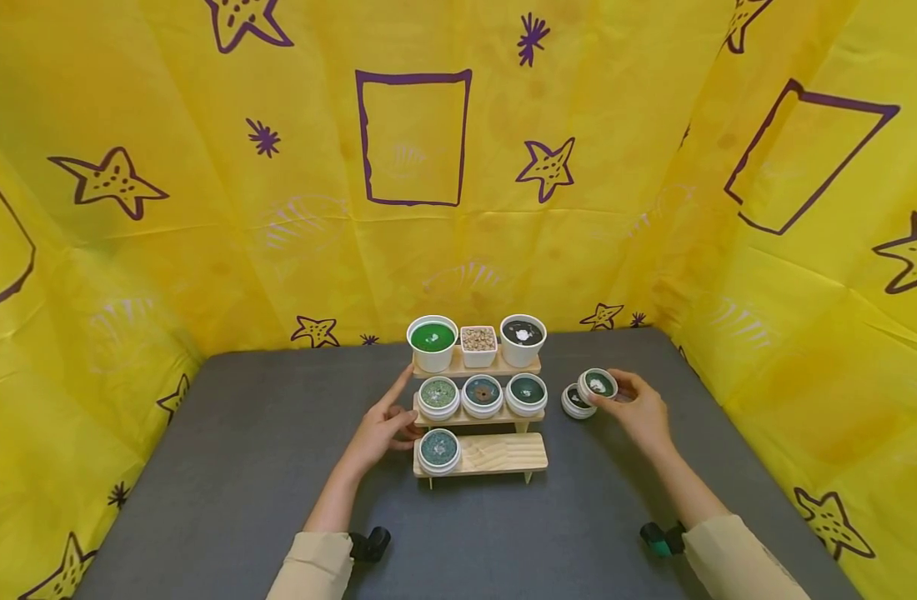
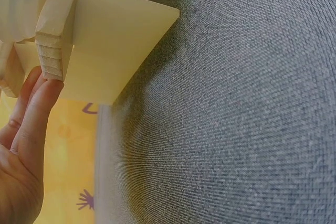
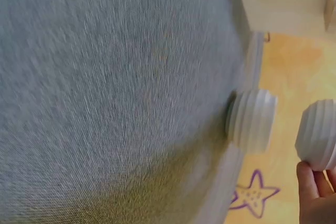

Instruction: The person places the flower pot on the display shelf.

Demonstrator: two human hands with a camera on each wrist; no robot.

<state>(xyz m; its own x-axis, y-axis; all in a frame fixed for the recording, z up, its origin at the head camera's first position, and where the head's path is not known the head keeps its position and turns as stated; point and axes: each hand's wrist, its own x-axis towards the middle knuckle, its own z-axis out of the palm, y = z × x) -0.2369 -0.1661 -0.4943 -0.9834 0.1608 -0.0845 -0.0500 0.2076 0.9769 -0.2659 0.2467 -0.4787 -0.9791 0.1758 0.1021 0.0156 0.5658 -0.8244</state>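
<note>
A three-step wooden stand (image 1: 503, 452) bears several white pots. My left hand (image 1: 383, 429) is at its left side, index finger stretched toward the top step; in the left wrist view the fingertips touch the wooden end of a step (image 2: 51, 51). My right hand (image 1: 642, 412) pinches a ribbed white pot (image 1: 599, 383) with a dark green filling and white patch. That pot is raised above the table, apart from a second ribbed pot (image 3: 252, 120) standing below it. In the head view the held pot partly covers the standing pot (image 1: 576, 404).
The top step holds a bright green pot (image 1: 432, 336), a square bowl of beige bits (image 1: 478, 340) and a dark-filled pot (image 1: 523, 333). Three pots fill the middle step; a blue-green pot (image 1: 439, 450) sits at the bottom left. Yellow cloth (image 1: 413, 250) surrounds the grey table (image 1: 278, 467).
</note>
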